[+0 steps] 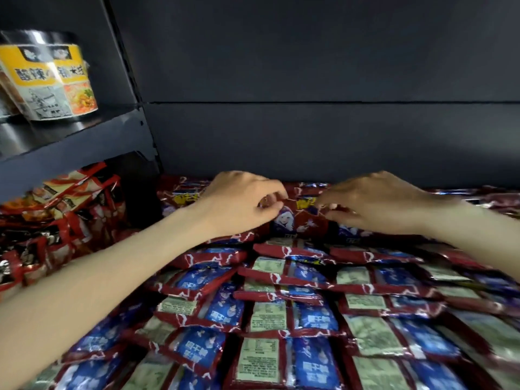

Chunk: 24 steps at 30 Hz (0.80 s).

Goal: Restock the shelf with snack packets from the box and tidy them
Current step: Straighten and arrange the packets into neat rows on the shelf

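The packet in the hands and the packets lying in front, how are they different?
The held packet stands upright at the back; the front packets lie flat in overlapping rows. It shows a picture side; many of them show pale label panels. The left hand and right hand pinch it; nothing touches them. All are red and blue.

The yellow noodle cup (49, 80) reads "酸辣"; text on the snack packets (284, 319) is too blurred to read.
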Tool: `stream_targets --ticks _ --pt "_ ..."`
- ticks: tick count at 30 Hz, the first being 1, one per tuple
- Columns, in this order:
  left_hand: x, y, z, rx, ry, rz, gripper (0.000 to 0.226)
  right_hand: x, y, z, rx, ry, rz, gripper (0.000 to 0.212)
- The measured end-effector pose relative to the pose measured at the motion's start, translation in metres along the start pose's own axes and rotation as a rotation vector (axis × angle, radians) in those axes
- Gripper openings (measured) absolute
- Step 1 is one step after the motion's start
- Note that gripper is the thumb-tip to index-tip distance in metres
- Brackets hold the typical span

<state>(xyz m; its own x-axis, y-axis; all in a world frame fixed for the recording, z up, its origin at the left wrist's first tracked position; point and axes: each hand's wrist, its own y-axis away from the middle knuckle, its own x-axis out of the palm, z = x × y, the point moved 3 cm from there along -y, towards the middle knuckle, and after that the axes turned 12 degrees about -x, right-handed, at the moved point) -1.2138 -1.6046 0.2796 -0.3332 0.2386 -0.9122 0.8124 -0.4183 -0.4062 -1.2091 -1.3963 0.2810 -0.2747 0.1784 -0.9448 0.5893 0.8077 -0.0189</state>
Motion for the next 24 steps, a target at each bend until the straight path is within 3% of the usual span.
stream_targets --ticks 5,10,13,15,20,24 --pt "0.01 -0.027 -0.092 0.187 0.056 0.197 0.027 -0.006 0.125 -0.034 0.146 -0.243 0.112 0.04" --pt "0.052 -0.07 -0.187 0.271 0.19 0.236 0.03 0.013 0.253 -0.079 0.364 -0.271 -0.184 0.056" --pt "0.077 -0.088 -0.242 0.255 0.273 0.242 0.031 0.037 0.317 -0.106 0.495 -0.193 -0.28 0.036" --pt "0.092 -0.097 -0.272 0.231 0.277 0.285 0.037 0.057 0.351 -0.128 0.533 -0.169 -0.251 0.022" --pt "0.115 -0.114 -0.322 0.168 0.148 0.415 0.047 0.089 0.407 -0.173 0.47 -0.273 -0.181 0.026" --pt "0.119 -0.123 -0.354 0.084 0.348 0.515 0.039 0.114 0.433 -0.205 0.503 -0.382 -0.001 0.038"
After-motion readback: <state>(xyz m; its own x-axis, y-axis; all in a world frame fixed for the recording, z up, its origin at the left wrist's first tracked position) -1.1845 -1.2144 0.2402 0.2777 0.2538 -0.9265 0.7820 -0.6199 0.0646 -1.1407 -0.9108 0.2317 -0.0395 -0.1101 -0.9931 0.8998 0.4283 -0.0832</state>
